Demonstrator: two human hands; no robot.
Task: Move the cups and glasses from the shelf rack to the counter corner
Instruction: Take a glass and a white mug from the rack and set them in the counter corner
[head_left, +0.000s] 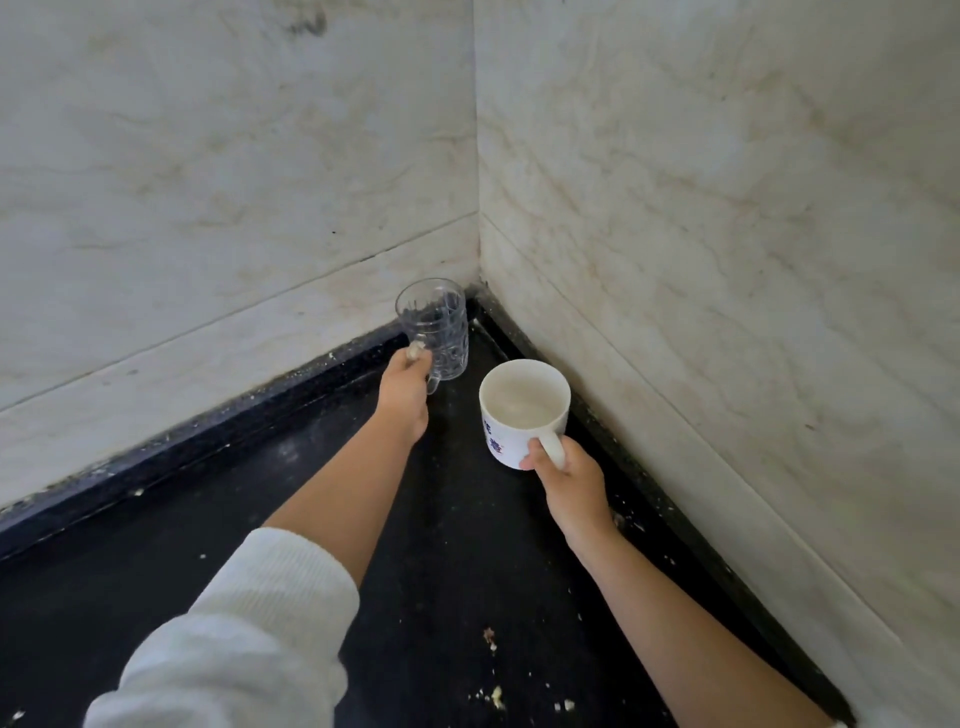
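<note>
A clear glass mug (434, 327) with a patterned wall stands upright close to the inner corner of the black counter (322, 519). My left hand (405, 389) grips its handle from the near side. A white ceramic mug (522, 410) with blue and red print sits upright a little nearer and to the right, beside the right wall. My right hand (569, 478) is closed around its handle. Both mugs look empty. Whether their bases touch the counter cannot be told. The shelf rack is out of view.
Two pale marble walls (727, 234) meet at the corner just behind the mugs. A low black upstand runs along both walls. White crumbs and specks (493, 696) dot the counter near me. A white ribbed sleeve (234, 639) covers my left upper forearm.
</note>
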